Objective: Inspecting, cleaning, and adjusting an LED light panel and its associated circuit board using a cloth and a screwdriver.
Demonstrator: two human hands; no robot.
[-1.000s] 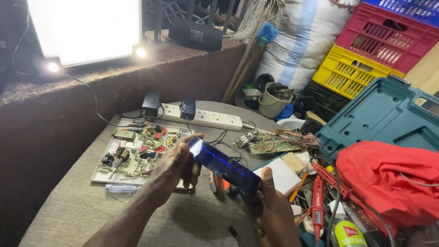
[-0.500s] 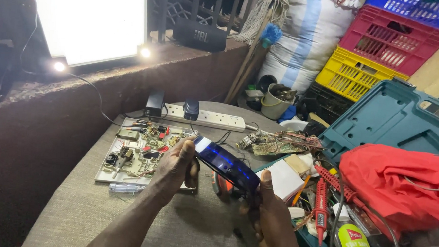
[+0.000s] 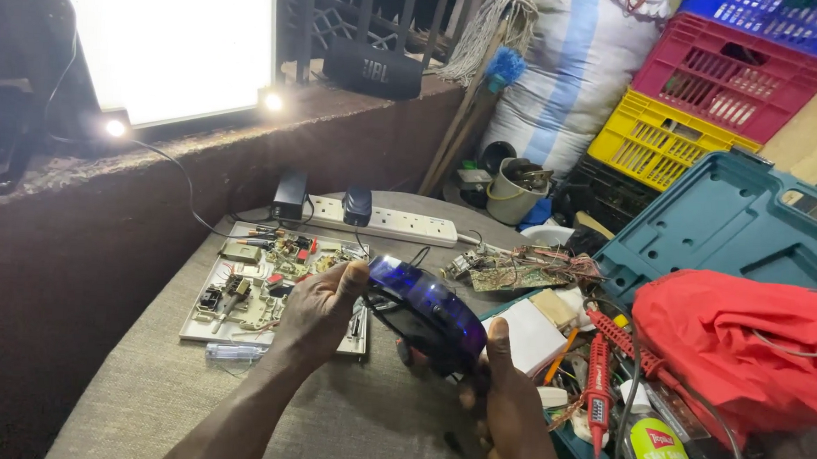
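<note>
While I hold the dark glossy device [image 3: 423, 315] between both hands above the grey cloth table [image 3: 163, 384], my left hand [image 3: 320, 310] curls its fingers around the upper end, thumb on top near the blue-lit edge. My right hand [image 3: 509, 410] grips the lower end from underneath, thumb pointing up along its side. The device sits tilted, its high end towards ten o'clock and its low end towards four o'clock.

At nine o'clock from my left hand lies a white tray of circuit parts [image 3: 259, 292], just beside my knuckles. At twelve o'clock, further back, a white power strip [image 3: 395, 222] carries two black plugs. A loose circuit board with wires [image 3: 517, 269] lies at one o'clock. At three o'clock from my right hand are a white block [image 3: 531, 336] and a red tester pen [image 3: 598, 380], with a red cloth [image 3: 743, 350] beyond and a teal tool case [image 3: 730, 225] behind it.
</note>
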